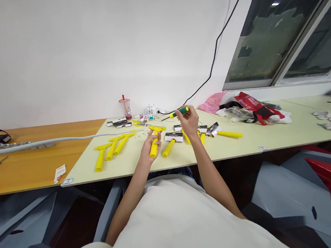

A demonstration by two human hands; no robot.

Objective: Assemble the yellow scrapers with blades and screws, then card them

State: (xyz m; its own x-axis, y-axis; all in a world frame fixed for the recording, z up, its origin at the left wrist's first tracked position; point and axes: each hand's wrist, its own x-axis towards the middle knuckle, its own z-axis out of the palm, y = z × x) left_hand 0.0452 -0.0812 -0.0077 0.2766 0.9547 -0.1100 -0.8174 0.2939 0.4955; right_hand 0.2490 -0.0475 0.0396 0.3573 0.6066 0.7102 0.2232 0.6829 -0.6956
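So, on the counter [83, 165]: the person's left fingers [158, 142] have 1 scraper [154, 149], with the screwdriver [178, 112] up and right of it in the right fingers [180, 118]. 3 more scrapers [100, 158] lie side by side to the left. Behind those sit some packets [119, 122], then a cup [127, 111] by the wall [64, 59]. Right of the held scraper there's a bunch of carded scrapers [168, 148], a few partly behind the right forearm [209, 166]. Further right, bags [250, 103] are heaped below the window [265, 52]. Off left, a 2nd counter [29, 160] butts up, with a paper scrap [59, 173] near the join.
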